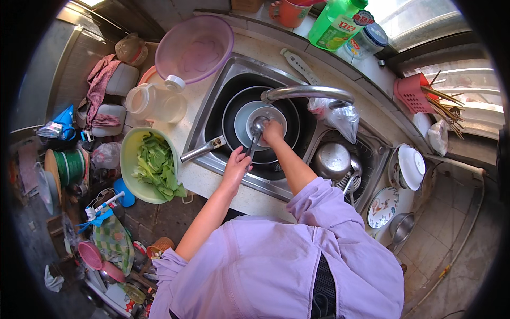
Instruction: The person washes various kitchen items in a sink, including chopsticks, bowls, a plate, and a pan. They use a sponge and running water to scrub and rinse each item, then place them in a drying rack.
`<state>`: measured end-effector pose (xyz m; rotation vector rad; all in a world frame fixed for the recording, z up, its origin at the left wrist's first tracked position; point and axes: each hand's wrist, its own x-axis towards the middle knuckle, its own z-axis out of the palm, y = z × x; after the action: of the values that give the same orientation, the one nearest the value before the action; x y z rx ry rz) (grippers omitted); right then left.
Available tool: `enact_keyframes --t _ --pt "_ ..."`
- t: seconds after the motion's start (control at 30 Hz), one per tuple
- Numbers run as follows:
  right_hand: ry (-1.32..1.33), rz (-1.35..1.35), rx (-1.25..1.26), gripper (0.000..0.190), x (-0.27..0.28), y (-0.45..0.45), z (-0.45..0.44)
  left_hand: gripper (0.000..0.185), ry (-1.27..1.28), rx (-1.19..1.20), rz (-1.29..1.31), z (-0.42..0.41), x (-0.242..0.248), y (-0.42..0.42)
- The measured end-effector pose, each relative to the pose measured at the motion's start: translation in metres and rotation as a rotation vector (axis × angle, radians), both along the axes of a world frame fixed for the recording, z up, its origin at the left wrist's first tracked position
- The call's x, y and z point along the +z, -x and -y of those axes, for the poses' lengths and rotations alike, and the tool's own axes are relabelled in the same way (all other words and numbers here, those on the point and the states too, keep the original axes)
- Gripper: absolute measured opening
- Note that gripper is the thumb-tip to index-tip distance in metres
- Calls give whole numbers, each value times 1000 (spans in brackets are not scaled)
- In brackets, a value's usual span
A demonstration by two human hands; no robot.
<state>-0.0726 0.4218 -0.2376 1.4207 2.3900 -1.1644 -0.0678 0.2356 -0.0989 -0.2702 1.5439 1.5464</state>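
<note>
My left hand (236,168) holds the handle of a metal ladle (255,139) over the left sink basin. The ladle's bowl lies within a small white bowl (267,111), where my right hand (273,132) touches it; the fingertips are partly hidden. The white bowl sits in a larger pale bowl (241,124), inside a dark pan (292,139) in the basin. The pan's metal handle (203,148) points to the lower left over the sink's edge. A curved metal faucet (310,92) reaches over the sink, right of the bowls.
A steel pot (332,160) and utensils fill the right basin. Left of the sink stand a green basin (150,193) of leafy greens, a clear plastic jug (169,104) and a purple basin (194,48). Bowls (411,167) and a patterned plate (383,207) line the right counter edge.
</note>
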Motion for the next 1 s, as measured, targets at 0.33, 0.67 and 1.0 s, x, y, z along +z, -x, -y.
enact_keyframes --t 0.33,0.67,1.0 --pt "16 -67 -10 25 13 -4 8 37 164 -98 400 -17 -31 4" --pt "-194 -223 -221 25 -4 -8 18 40 42 41 414 -21 -47 -2" --pt "825 -141 -615 18 -4 1 13 21 388 -475 -693 -18 -11 -3"
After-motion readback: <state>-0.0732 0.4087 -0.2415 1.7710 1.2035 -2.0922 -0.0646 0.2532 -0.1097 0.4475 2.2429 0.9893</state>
